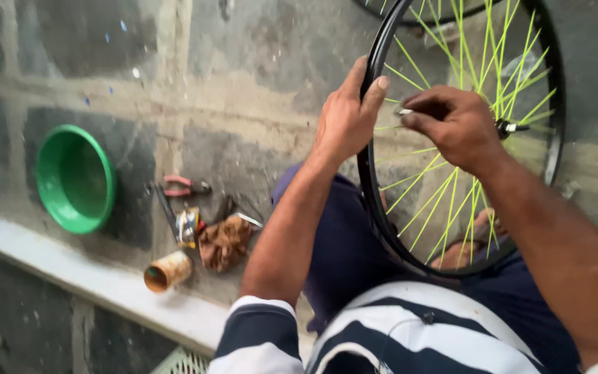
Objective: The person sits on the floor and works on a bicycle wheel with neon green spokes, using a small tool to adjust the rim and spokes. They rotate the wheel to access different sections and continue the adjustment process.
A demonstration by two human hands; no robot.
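A black bicycle wheel rim (368, 187) with bright yellow-green spokes (437, 201) stands upright against my lap. My left hand (346, 116) grips the rim's left edge, thumb over the outer side. Inside the wheel, my right hand (451, 123) pinches a small metal piece at the end of a spoke, close to the rim. The hub axle (513, 127) shows just right of that hand.
On the stone floor to the left lie a green plastic bowl (74, 179), red-handled pliers (185, 185), a brown rag (224, 241) with small tools beside it and a rusty tin (167, 270). A pale concrete ledge (91, 277) runs along the near left.
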